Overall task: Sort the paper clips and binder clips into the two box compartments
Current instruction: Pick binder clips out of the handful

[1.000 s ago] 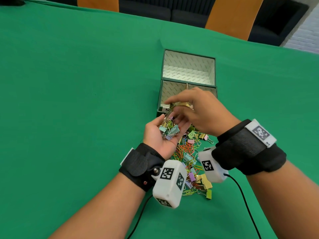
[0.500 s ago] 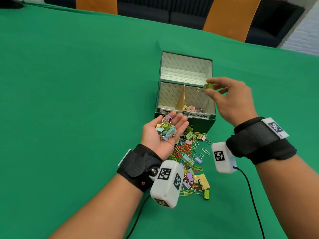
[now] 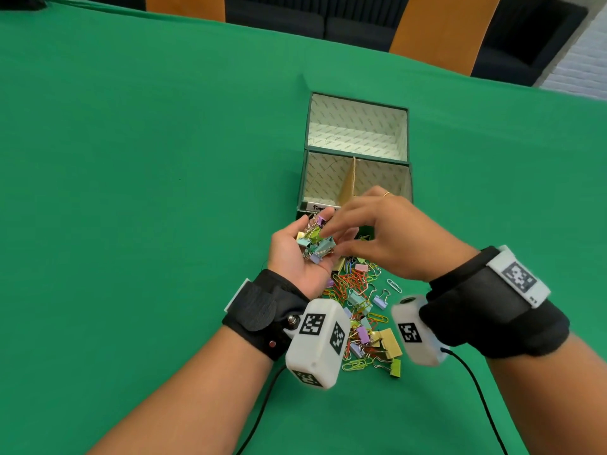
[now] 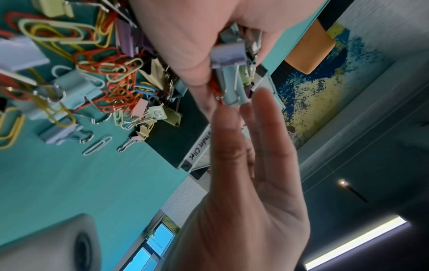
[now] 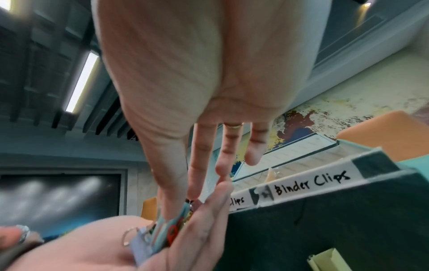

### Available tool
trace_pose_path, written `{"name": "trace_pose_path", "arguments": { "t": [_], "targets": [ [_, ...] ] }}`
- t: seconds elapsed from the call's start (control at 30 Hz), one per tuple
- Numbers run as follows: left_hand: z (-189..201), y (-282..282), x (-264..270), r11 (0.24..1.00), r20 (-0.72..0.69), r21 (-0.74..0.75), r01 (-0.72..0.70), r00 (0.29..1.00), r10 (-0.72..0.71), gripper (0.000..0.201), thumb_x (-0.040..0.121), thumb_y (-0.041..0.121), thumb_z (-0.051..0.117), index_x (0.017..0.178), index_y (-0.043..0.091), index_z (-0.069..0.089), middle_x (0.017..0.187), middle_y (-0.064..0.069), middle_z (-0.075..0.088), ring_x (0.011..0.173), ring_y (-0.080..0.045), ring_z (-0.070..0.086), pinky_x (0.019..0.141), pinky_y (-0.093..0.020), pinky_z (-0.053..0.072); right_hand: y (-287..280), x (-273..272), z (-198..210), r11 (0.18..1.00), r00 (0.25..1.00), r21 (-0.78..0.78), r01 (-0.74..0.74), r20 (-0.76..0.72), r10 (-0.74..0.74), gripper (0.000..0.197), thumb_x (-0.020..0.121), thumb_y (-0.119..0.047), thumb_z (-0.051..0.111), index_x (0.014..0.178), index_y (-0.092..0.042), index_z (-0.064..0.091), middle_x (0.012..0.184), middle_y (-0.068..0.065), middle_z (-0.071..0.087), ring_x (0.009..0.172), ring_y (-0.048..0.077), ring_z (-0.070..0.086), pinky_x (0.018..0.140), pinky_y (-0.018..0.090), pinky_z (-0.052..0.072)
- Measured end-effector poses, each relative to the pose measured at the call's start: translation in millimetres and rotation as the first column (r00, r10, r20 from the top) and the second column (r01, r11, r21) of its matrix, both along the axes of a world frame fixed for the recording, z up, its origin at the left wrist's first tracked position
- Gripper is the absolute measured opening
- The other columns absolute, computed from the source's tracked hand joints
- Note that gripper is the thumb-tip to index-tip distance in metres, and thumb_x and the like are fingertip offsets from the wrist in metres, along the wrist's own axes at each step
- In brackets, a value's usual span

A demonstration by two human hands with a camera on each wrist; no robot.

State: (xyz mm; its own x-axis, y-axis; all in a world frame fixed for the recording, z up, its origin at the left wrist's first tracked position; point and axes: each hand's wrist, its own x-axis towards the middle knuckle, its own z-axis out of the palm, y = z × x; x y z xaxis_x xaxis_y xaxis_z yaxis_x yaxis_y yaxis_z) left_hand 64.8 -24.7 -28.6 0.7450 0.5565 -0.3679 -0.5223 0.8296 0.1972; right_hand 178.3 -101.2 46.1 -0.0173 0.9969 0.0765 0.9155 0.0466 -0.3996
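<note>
My left hand is palm up in front of the green box, cupped round a handful of pastel binder clips. My right hand reaches over from the right. Its fingers are nearly straight, and the index finger and thumb touch the handful. A cardboard divider splits the box in two. The left part shows a bare floor. My right hand hides the floor of the right part, labelled "Binder Clips". A mixed pile of paper clips and binder clips lies under my hands.
The box's open lid lies just behind it. Green cloth covers the whole table. Orange chair backs stand past the far edge. A black cable trails from the right wrist camera toward me.
My right hand has come back from above the binder clip compartment, where it held a green clip, to the left palm. The green clip is no longer in it. The left hand stayed put.
</note>
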Motion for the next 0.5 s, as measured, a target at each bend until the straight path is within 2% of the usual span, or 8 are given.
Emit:
{"name": "trace_pose_path", "arguments": {
  "t": [0.17, 0.3, 0.4, 0.5],
  "targets": [
    [-0.3, -1.5, -0.3, 1.0, 0.004, 0.001, -0.002, 1.0, 0.002, 0.033, 0.099, 0.028, 0.037, 0.101, 0.002, 0.059, 0.075, -0.017, 0.068, 0.068, -0.034, 0.069, 0.053, -0.027, 0.056, 3.5, 0.5, -7.8, 0.999, 0.998, 0.029, -0.018, 0.066, 0.016, 0.019, 0.081, -0.029, 0.075, 0.098, -0.039, 0.074, 0.099, -0.022, 0.064, 0.097, 0.017, 0.044, 0.087, 0.044, 0.044],
    [1.5, -2.4, -1.4, 0.999, 0.007, -0.05, -0.003, 1.0, 0.004, 0.035, 0.098, 0.027, 0.041, 0.1, -0.004, 0.058, 0.085, -0.023, 0.067, 0.073, -0.034, 0.07, 0.064, -0.033, 0.058, 3.6, 1.3, -4.9, 0.998, 1.0, 0.067, 0.002, 0.028, -0.004, 0.016, 0.087, -0.028, 0.069, 0.099, -0.036, 0.072, 0.092, -0.019, 0.065, 0.094, 0.016, 0.047, 0.086, 0.042, 0.044],
    [5.2, -2.8, -0.4, 0.999, 0.002, -0.043, -0.027, 1.0, 0.027, 0.036, 0.098, 0.023, 0.041, 0.095, -0.008, 0.059, 0.084, -0.024, 0.066, 0.07, -0.03, 0.068, 0.066, -0.031, 0.057, 2.0, 2.1, -0.9, 0.992, 0.999, 0.116, 0.042, -0.031, -0.038, 0.017, 0.09, -0.026, 0.066, 0.103, -0.036, 0.071, 0.093, -0.017, 0.066, 0.094, 0.014, 0.049, 0.086, 0.037, 0.043],
    [5.7, -2.5, -0.1, 0.997, -0.006, -0.04, -0.063, 0.998, 0.063, 0.033, 0.098, 0.02, 0.041, 0.093, -0.009, 0.058, 0.082, -0.024, 0.066, 0.064, -0.028, 0.067, 0.066, -0.033, 0.057, -0.7, 3.1, -0.6, 0.99, 0.986, 0.083, 0.115, -0.126, -0.104, 0.019, 0.089, -0.031, 0.066, 0.105, -0.039, 0.071, 0.091, -0.019, 0.063, 0.093, 0.005, 0.051, 0.083, 0.029, 0.043]
  ]
}}
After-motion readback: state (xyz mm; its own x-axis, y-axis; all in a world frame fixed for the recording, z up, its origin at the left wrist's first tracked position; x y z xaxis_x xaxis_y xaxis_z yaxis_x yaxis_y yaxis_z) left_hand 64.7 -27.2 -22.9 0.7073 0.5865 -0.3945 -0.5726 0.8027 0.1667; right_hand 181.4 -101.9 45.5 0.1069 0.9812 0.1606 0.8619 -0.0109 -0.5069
